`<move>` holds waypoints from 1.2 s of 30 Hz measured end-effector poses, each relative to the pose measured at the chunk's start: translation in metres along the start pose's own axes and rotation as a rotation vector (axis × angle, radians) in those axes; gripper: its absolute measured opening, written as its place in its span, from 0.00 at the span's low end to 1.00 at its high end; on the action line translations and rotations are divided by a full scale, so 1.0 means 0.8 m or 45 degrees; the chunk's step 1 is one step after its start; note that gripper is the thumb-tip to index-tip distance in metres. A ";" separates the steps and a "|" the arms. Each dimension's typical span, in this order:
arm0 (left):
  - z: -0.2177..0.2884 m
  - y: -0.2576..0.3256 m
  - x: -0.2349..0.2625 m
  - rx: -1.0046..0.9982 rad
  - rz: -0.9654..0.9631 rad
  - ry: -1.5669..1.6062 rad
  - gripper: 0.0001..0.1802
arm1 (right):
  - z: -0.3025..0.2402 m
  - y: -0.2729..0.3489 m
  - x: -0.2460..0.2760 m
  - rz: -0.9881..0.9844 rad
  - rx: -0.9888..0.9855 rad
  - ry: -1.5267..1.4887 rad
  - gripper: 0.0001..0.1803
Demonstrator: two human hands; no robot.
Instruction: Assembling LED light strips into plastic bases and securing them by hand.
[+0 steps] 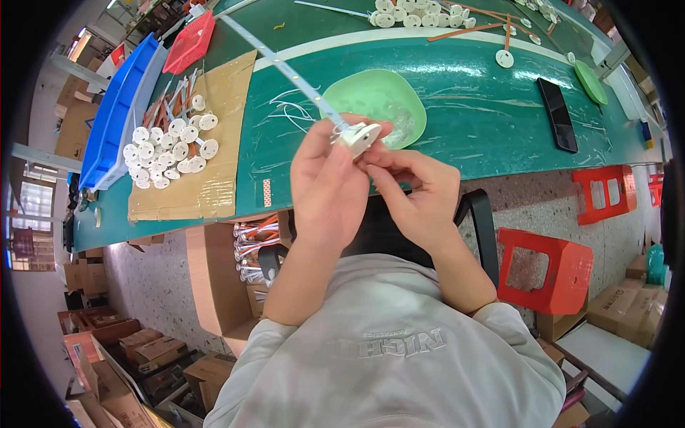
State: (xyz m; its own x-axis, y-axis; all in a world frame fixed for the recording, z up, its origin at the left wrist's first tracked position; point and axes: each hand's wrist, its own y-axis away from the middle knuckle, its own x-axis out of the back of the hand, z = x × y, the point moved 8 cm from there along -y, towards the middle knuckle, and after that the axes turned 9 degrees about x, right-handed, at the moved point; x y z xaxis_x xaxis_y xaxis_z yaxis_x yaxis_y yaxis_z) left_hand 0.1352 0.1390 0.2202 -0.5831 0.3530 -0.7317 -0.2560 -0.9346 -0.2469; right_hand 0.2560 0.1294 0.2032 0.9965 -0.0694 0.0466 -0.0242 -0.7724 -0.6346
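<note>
You held the piece in work, a white disc (365, 140) joined to or lying against a pale strip (285, 70), up over the near edge of the green table (485, 121), just in front of the green bowl (357, 85). Your left hand (325, 185) pinched the disc from the side with the thumb across it, so the disc stood tilted while the strip ran away toward the far left. Your right hand (417, 192) had its thumb and fingertips drawn together just under the disc; whether they gripped a small part or only pressed against one another, I could not tell. By my judgement this one piece was midway: disc and strip were together in your hold, yet your fingers were busy at their meeting point, and whether anything was fastened there did not show. Much seemed left, since a heap of discs (175, 139) lay with brown strips on the cardboard sheet (225, 171), and more discs (414, 13) sat across the table. The bundled strips (257, 250) in the open carton (210, 274) below may have been finished pieces, though I could not be sure.
</note>
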 end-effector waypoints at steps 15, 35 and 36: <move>0.015 0.042 -0.017 -0.036 -0.154 0.126 0.27 | -0.060 0.023 -0.006 -0.025 0.689 0.096 0.09; 0.011 0.066 0.009 -0.228 -0.013 -0.022 0.34 | -0.095 -0.004 -0.015 0.004 0.577 0.025 0.06; 0.011 0.066 0.010 -0.238 -0.015 -0.012 0.34 | -0.095 -0.005 -0.015 -0.009 0.587 0.041 0.06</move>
State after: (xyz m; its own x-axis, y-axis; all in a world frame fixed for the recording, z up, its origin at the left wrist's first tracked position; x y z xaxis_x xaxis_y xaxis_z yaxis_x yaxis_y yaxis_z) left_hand 0.1102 0.0930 0.2069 -0.5881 0.3638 -0.7223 -0.1159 -0.9218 -0.3698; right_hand 0.2379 0.0852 0.2635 0.9934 -0.0903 0.0714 0.0280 -0.4121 -0.9107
